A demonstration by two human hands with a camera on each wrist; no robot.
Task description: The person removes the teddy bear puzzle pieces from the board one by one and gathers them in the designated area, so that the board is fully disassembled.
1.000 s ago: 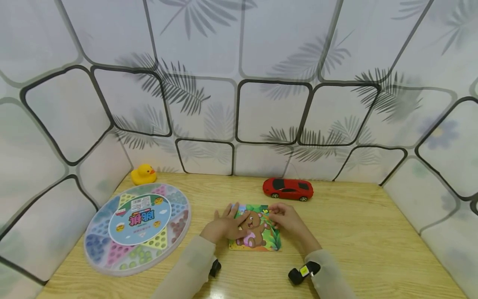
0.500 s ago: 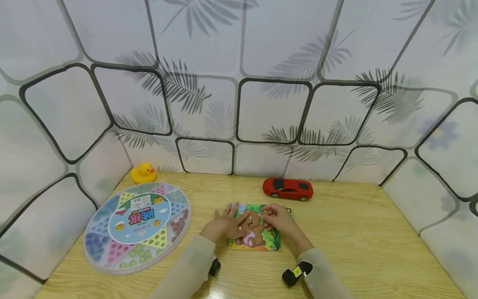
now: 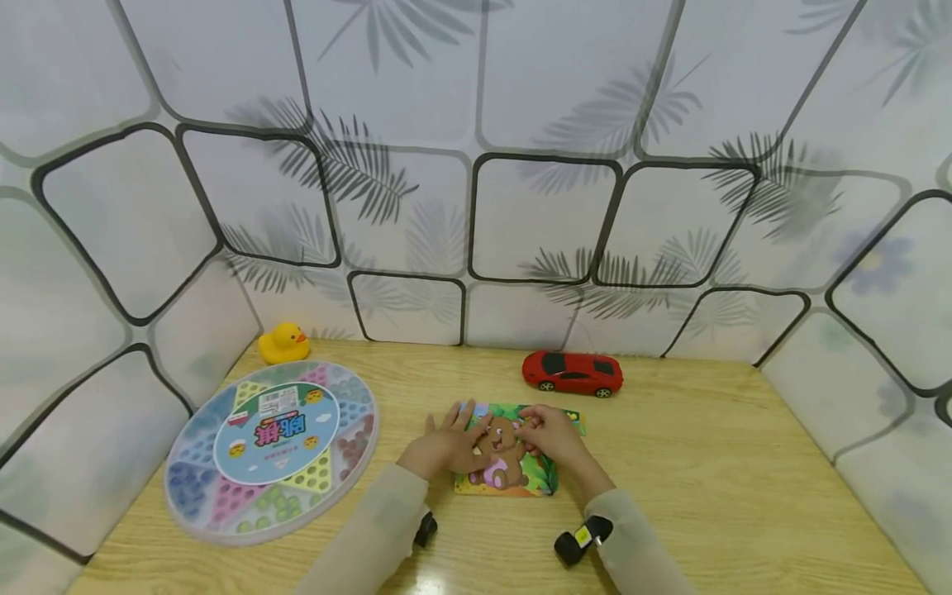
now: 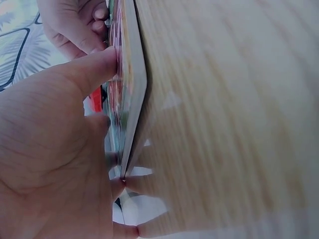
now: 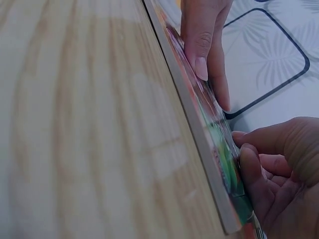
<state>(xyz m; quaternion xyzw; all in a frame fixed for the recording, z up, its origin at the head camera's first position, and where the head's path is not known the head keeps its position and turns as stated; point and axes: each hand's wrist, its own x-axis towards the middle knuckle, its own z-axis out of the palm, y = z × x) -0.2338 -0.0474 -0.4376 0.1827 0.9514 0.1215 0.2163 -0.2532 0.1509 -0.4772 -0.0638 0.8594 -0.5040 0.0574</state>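
A flat, glossy bear puzzle point(image 3: 500, 463) lies on the table before me, its grey board edge point(image 4: 133, 94) showing in the left wrist view. My left hand point(image 3: 442, 446) rests on its left side with fingers spread, the thumb over the bear's middle. At the upper right of the picture, the thumb and forefinger of my right hand point(image 3: 552, 434) pinch a thin puzzle piece, mostly hidden by the fingers. A green and yellow strip point(image 3: 578, 420) juts past the board's right edge beside that hand. In the right wrist view the other right fingers point(image 5: 284, 179) are curled.
A red toy car point(image 3: 571, 373) stands behind the puzzle near the patterned back wall. To the left lies a round Chinese checkers set point(image 3: 278, 442), with a yellow rubber duck point(image 3: 284, 343) behind it. The wooden table point(image 3: 714, 463) extends to the right.
My right hand has moved left across the upper right of the puzzle, and the green and yellow strip now shows to its right. My left hand has stayed in place.
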